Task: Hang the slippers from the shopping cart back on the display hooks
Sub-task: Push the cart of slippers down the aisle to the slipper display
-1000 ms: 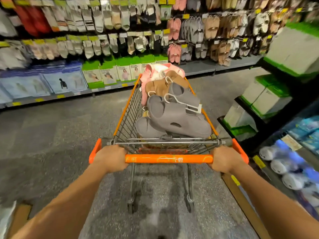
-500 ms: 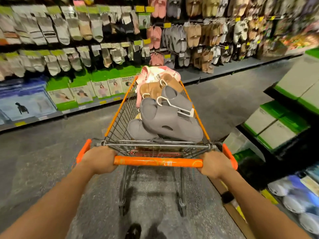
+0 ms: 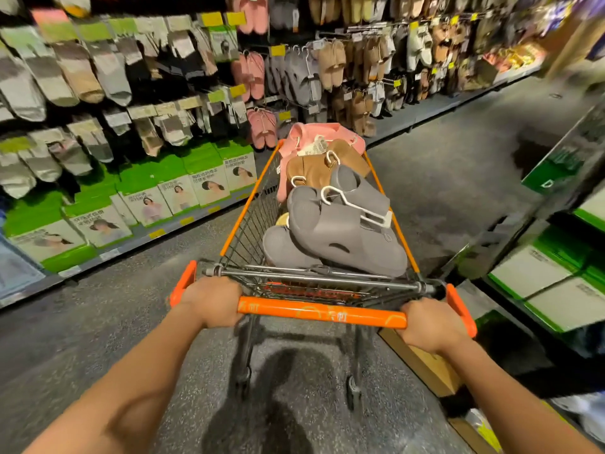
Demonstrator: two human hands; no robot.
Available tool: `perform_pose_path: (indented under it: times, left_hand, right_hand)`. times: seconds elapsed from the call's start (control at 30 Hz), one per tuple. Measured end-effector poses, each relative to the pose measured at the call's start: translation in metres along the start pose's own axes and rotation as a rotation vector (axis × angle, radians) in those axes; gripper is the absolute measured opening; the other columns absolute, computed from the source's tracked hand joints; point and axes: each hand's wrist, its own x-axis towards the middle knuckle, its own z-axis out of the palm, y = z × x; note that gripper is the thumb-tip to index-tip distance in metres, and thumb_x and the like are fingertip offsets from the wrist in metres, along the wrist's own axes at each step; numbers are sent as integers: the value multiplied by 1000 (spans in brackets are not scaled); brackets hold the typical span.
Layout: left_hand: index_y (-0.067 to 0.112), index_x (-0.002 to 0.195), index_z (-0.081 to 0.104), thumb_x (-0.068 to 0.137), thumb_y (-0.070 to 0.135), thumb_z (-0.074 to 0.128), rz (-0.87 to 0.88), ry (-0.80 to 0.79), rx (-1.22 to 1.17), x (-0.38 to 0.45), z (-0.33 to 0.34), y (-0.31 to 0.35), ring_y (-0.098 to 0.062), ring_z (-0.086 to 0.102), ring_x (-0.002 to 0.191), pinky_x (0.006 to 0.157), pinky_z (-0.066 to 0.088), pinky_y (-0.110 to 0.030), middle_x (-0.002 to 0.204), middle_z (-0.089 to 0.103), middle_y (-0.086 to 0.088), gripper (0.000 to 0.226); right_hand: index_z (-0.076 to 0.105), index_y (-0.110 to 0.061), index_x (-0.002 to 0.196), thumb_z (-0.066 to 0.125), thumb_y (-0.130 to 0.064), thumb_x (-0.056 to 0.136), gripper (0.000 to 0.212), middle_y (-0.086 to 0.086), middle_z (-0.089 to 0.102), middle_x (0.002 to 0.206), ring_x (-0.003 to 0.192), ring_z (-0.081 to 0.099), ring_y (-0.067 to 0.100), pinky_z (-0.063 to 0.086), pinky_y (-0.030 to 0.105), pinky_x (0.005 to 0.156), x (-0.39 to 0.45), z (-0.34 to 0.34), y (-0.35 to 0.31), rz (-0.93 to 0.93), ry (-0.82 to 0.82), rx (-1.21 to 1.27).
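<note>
- Left hand (image 3: 212, 301): fingers clenched round the orange push bar (image 3: 322, 312) at its left end; a grip for steering, not for picking stock.
- Right hand (image 3: 430, 324): fingers clenched round the same bar at its right end, beside the orange end cap; both hands on the bar suggest the cart is being driven, so no slipper is in hand.
- Shopping cart (image 3: 248, 217): wire basket with orange rim, nose toward 12 o'clock, aimed at the slipper wall.
- Grey slippers (image 3: 343, 237): top of the pile, nearest the bar, with a white plastic hanger (image 3: 357, 206) lying across them; probably the first pair to lift out.
- Brown slippers (image 3: 314, 170): just beyond the grey pair, toward 12 o'clock, white hanger hooks showing.
- Pink slippers (image 3: 304, 139): at the cart's far end, a paper tag on top.
- Display hooks with hung slippers (image 3: 330, 63): at 12 to 1 o'clock past the cart nose, pink, grey and brown pairs in columns; matching colours tell where each pair belongs.
- Hanging socks (image 3: 82, 73): at 10 to 11 o'clock, not part of the job.
- Boxed goods (image 3: 183, 191): green-and-white packs on the low shelf at 10 o'clock.
- Status, judged: approach stage; nothing rehung yet.
</note>
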Motion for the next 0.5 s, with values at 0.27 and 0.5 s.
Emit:
perform_pose_path:
  times: [0.27, 0.5]
  left_hand:
    - [24, 56, 40, 82, 36, 50, 103, 1, 77, 146, -65, -37, -23, 55, 62, 58, 45, -29, 55, 42, 6, 31]
    - [18, 72, 52, 81, 29, 51, 182, 35, 81, 266, -130, -48, -27, 66, 80, 66, 48, -32, 73, 59, -2, 14]
  right_hand:
    - [45, -23, 59, 48, -37, 79, 24, -5, 49, 60, 63, 54, 21, 39, 29, 56, 101, -35, 29, 132, -8, 51]
    - [59, -21, 72, 46, -34, 75, 19, 0, 64, 78, 70, 57, 22, 47, 33, 65, 181, -69, 61, 243, -30, 117]
